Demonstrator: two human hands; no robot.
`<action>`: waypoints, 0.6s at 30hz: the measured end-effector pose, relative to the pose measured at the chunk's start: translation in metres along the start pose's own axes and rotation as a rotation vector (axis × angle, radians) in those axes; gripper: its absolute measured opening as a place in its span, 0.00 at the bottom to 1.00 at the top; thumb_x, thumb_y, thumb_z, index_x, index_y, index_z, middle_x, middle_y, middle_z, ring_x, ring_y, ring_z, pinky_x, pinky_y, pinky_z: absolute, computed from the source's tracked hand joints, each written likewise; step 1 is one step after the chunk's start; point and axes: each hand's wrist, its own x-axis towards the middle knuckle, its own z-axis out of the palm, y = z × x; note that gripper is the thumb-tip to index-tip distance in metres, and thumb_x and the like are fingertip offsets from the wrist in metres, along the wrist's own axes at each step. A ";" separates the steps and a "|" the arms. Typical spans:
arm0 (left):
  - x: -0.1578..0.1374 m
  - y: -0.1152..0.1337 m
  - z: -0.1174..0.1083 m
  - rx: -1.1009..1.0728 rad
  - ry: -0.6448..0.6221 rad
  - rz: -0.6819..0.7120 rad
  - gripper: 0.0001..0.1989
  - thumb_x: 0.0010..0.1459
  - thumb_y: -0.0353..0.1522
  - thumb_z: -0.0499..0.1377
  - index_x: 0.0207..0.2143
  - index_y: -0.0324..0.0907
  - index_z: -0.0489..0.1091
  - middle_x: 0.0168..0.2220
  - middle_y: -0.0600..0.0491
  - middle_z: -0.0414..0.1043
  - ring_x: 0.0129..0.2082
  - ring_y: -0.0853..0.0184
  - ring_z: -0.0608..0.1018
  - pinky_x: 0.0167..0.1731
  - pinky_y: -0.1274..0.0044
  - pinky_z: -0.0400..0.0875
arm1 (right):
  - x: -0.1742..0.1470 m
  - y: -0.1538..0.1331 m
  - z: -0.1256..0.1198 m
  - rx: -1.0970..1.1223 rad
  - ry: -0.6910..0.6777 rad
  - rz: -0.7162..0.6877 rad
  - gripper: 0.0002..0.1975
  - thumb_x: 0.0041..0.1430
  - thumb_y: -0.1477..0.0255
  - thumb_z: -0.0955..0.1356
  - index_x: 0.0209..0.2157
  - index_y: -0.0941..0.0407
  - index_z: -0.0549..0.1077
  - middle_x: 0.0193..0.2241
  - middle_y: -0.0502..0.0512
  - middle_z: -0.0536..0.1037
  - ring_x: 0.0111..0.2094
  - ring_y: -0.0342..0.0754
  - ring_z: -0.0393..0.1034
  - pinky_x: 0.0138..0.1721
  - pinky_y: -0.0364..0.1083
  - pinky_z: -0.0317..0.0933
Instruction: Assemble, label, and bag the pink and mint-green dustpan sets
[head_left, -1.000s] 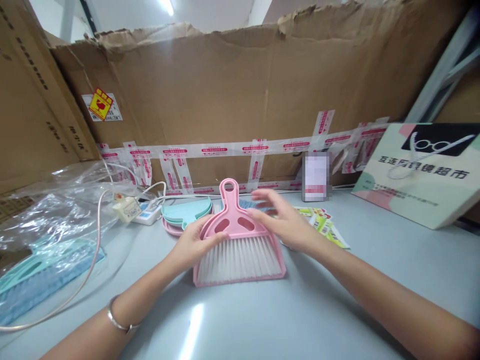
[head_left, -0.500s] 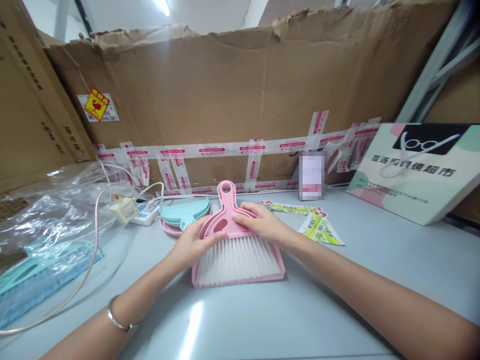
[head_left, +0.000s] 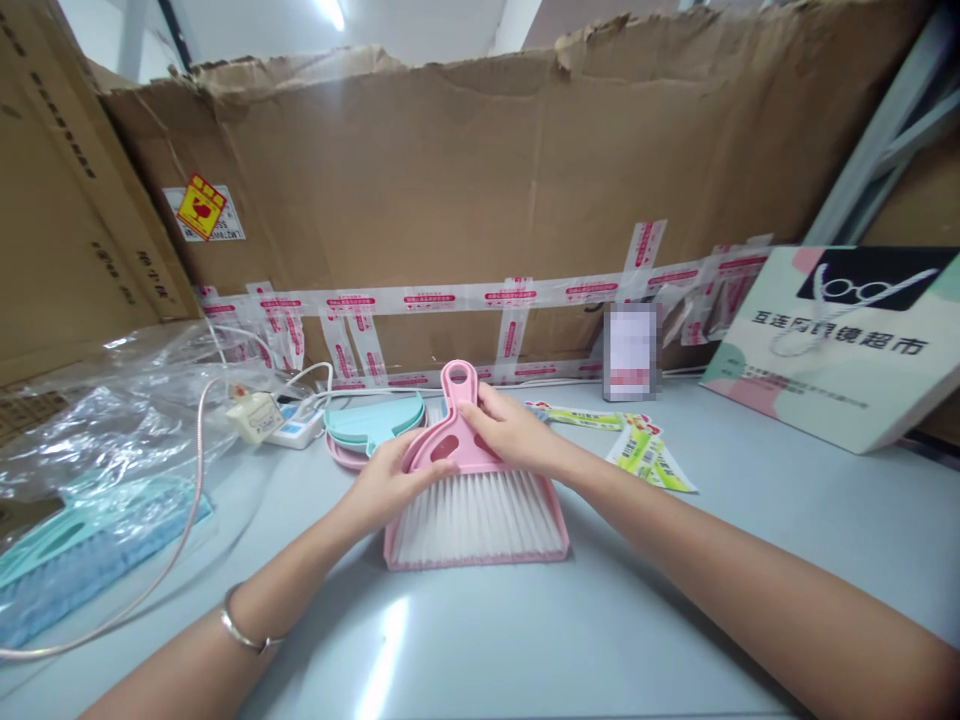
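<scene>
A small pink brush (head_left: 452,440) with white bristles (head_left: 480,515) lies inside a pink dustpan (head_left: 551,505) at the middle of the grey table (head_left: 750,540). My left hand (head_left: 390,482) grips the left edge of the brush and pan. Across from it, my right hand (head_left: 508,430) holds the brush's handle from the right, fingers laid over its top. Just behind the pink set lie stacked teal and pink dustpans (head_left: 371,425).
Clear plastic bags (head_left: 97,420) with a teal brush set (head_left: 67,545) lie at the left, beside a white power strip (head_left: 289,430) and cable. Green-yellow paper labels (head_left: 645,450) lie to the right. A printed paper bag (head_left: 847,340) leans at far right. Cardboard boxes (head_left: 487,190) wall the back.
My right hand came down from hovering over the labels onto the pink brush's handle and closed on it. My left hand kept its hold on the left edge.
</scene>
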 end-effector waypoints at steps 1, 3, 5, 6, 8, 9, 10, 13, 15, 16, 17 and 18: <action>0.000 0.000 0.000 0.001 0.000 -0.006 0.21 0.51 0.38 0.59 0.47 0.41 0.68 0.45 0.51 0.73 0.46 0.60 0.72 0.45 0.74 0.65 | 0.000 0.001 0.000 -0.002 0.001 0.000 0.09 0.59 0.66 0.57 0.33 0.57 0.62 0.33 0.56 0.71 0.35 0.48 0.65 0.36 0.46 0.57; -0.001 0.001 -0.001 -0.007 -0.009 -0.016 0.21 0.51 0.38 0.59 0.48 0.41 0.67 0.44 0.52 0.73 0.44 0.61 0.73 0.44 0.74 0.65 | -0.001 0.003 0.001 0.025 -0.011 0.007 0.09 0.59 0.66 0.57 0.34 0.56 0.62 0.32 0.54 0.71 0.32 0.46 0.66 0.33 0.45 0.58; -0.001 0.001 -0.001 -0.017 -0.022 -0.032 0.22 0.51 0.39 0.59 0.48 0.41 0.68 0.43 0.52 0.74 0.43 0.61 0.73 0.43 0.74 0.66 | -0.001 0.005 0.002 0.122 -0.035 0.045 0.09 0.59 0.65 0.58 0.36 0.54 0.63 0.31 0.51 0.71 0.28 0.44 0.66 0.29 0.43 0.58; 0.000 0.001 -0.001 -0.023 -0.025 -0.037 0.21 0.51 0.39 0.59 0.47 0.41 0.68 0.42 0.52 0.74 0.43 0.61 0.73 0.43 0.74 0.66 | 0.000 0.006 0.001 0.184 -0.051 0.069 0.10 0.58 0.63 0.58 0.36 0.54 0.63 0.31 0.51 0.72 0.28 0.44 0.67 0.29 0.43 0.59; 0.000 0.001 -0.001 -0.032 -0.012 -0.042 0.21 0.50 0.39 0.59 0.46 0.42 0.68 0.43 0.52 0.73 0.44 0.61 0.73 0.44 0.74 0.65 | 0.003 0.008 -0.005 0.297 -0.062 0.105 0.13 0.57 0.59 0.59 0.37 0.53 0.63 0.34 0.52 0.73 0.32 0.44 0.68 0.30 0.42 0.60; 0.000 0.001 -0.001 -0.038 -0.003 -0.046 0.20 0.50 0.39 0.59 0.46 0.42 0.69 0.43 0.52 0.73 0.44 0.61 0.73 0.44 0.74 0.65 | 0.004 0.011 -0.011 0.336 -0.048 0.109 0.15 0.57 0.57 0.59 0.37 0.53 0.63 0.36 0.53 0.74 0.35 0.45 0.69 0.32 0.42 0.61; 0.000 0.001 -0.002 -0.047 0.003 -0.054 0.20 0.50 0.39 0.59 0.45 0.42 0.69 0.43 0.52 0.74 0.44 0.60 0.73 0.44 0.74 0.65 | 0.005 0.015 -0.020 0.366 -0.017 0.105 0.17 0.56 0.55 0.59 0.38 0.54 0.63 0.38 0.54 0.74 0.37 0.45 0.69 0.34 0.43 0.61; -0.001 0.002 -0.003 -0.105 0.006 -0.113 0.20 0.50 0.41 0.59 0.45 0.42 0.69 0.43 0.52 0.74 0.44 0.60 0.73 0.43 0.73 0.66 | 0.004 0.039 -0.061 0.342 0.163 0.110 0.20 0.55 0.53 0.59 0.39 0.54 0.61 0.41 0.58 0.74 0.38 0.46 0.71 0.36 0.45 0.62; -0.001 0.003 -0.004 -0.147 0.017 -0.163 0.21 0.50 0.42 0.58 0.44 0.41 0.69 0.42 0.51 0.74 0.44 0.58 0.74 0.41 0.73 0.67 | -0.005 0.066 -0.093 0.102 0.261 0.169 0.20 0.54 0.53 0.59 0.39 0.54 0.62 0.41 0.57 0.74 0.39 0.47 0.70 0.38 0.45 0.62; -0.002 0.004 -0.005 -0.162 0.026 -0.185 0.21 0.49 0.42 0.59 0.43 0.41 0.69 0.42 0.51 0.75 0.43 0.58 0.74 0.40 0.73 0.67 | -0.012 0.082 -0.108 -0.090 0.249 0.233 0.21 0.53 0.52 0.58 0.38 0.54 0.63 0.40 0.56 0.75 0.38 0.46 0.70 0.38 0.45 0.62; -0.002 0.004 -0.005 -0.172 0.035 -0.203 0.21 0.49 0.43 0.59 0.43 0.41 0.70 0.42 0.50 0.75 0.43 0.58 0.74 0.39 0.73 0.68 | -0.020 0.097 -0.122 -0.167 0.228 0.290 0.21 0.49 0.51 0.61 0.34 0.55 0.65 0.36 0.57 0.75 0.36 0.49 0.70 0.37 0.46 0.62; -0.002 0.005 -0.006 -0.180 0.045 -0.216 0.21 0.49 0.43 0.59 0.43 0.41 0.70 0.41 0.51 0.75 0.43 0.58 0.74 0.39 0.73 0.68 | -0.028 0.113 -0.134 -0.215 0.201 0.336 0.22 0.44 0.51 0.65 0.30 0.56 0.67 0.32 0.57 0.76 0.33 0.50 0.70 0.35 0.48 0.62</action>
